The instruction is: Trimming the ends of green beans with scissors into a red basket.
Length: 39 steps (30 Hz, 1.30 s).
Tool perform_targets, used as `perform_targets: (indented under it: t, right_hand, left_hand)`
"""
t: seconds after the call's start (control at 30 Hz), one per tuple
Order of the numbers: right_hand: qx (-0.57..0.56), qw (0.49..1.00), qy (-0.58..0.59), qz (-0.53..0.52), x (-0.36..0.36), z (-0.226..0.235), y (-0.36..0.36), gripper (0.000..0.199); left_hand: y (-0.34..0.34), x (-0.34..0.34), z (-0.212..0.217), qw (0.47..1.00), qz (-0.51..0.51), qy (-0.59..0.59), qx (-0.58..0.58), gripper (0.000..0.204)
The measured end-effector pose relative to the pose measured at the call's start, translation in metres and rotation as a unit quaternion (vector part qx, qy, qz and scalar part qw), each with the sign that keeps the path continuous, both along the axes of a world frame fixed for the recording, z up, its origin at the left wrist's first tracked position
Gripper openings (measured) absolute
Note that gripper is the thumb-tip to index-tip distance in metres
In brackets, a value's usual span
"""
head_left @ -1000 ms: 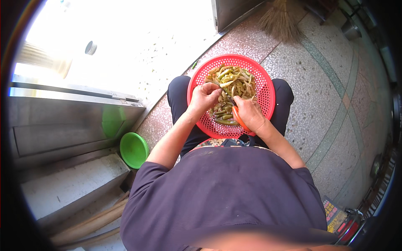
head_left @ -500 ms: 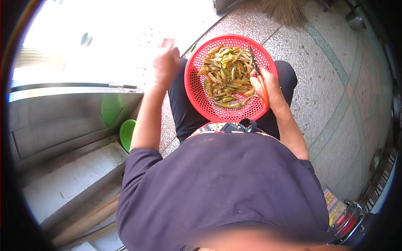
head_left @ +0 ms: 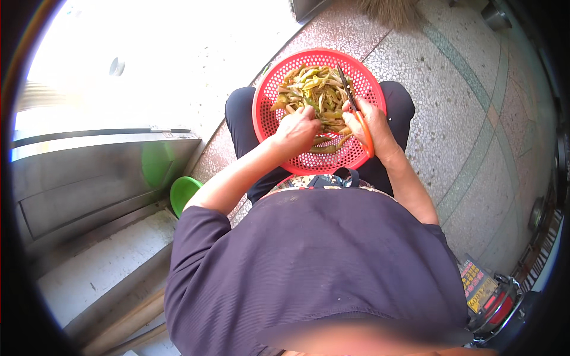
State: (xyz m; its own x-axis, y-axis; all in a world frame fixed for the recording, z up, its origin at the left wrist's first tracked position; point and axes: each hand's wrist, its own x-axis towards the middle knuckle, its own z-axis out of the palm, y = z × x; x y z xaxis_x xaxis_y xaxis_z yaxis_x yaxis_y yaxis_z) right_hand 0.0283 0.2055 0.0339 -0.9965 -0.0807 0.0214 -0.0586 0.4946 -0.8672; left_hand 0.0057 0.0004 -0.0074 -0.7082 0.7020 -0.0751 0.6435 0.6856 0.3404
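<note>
Pods [head_left: 314, 89], green and yellowish, fill a red basket [head_left: 270, 121] resting on the seated person's lap, above a speckled terrazzo floor [head_left: 451, 136] with inlaid green lines. Left hand [head_left: 297, 132] reaches into the pile with fingers closed on pods, while the right hand [head_left: 371, 127] is clamped on orange-handled scissors [head_left: 356, 113] lying over the heap. To the left stand a metal cabinet [head_left: 89, 178], a green bowl [head_left: 183, 193] on a concrete step [head_left: 101, 267], and sunlit ground beyond; a broom [head_left: 386, 7] lies at the top.

Left hand [head_left: 297, 132] curled, knuckles up, right hand [head_left: 369, 127] closed in a grip, both forearms angled inward
</note>
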Motion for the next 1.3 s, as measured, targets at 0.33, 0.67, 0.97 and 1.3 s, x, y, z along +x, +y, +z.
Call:
perform_targets:
  t: [0.33,0.67,0.97,1.3]
  right_hand:
    - [0.243,0.964,0.050,0.098,0.014,-0.015,-0.030,0.022]
    - [0.389,0.908,0.145,0.062,0.011,-0.016,-0.041,0.020]
    - [0.397,0.906,0.134,0.055,0.013,-0.018,-0.044,0.018]
    - [0.283,0.955,0.043,0.076,0.009,-0.023,-0.036,0.011]
  left_hand:
    - [-0.021,-0.010,0.017,0.581,0.294,-0.506,0.566,0.023]
    - [-0.015,-0.005,0.015,0.598,0.298,-0.478,0.570,0.026]
    - [-0.008,-0.001,0.019,0.634,0.304,-0.479,0.525,0.020]
    - [-0.014,-0.015,0.015,0.646,0.345,-0.472,0.490,0.014]
